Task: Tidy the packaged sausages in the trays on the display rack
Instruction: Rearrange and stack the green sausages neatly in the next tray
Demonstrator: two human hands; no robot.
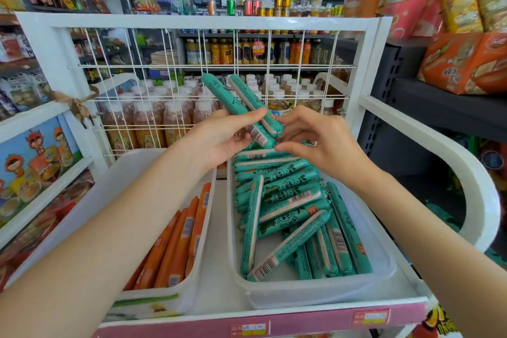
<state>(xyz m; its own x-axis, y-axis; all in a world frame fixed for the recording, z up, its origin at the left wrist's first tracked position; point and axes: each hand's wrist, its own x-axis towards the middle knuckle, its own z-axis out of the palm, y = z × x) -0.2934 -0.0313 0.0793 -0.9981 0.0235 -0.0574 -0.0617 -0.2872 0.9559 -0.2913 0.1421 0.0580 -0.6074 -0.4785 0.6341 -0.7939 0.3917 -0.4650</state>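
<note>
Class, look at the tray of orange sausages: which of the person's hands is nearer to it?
Left. The left hand is above the orange tray's far end; the right hand is over the green tray.

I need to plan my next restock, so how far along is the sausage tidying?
Partly done. The orange sausages lie roughly parallel in the left tray, so that side looks sorted. In hand: the left hand holds two teal sausages above the right tray, with the right hand at their lower ends. Left to do: many teal sausages in that tray lie crossed at angles; only those along its right side are aligned.
</note>
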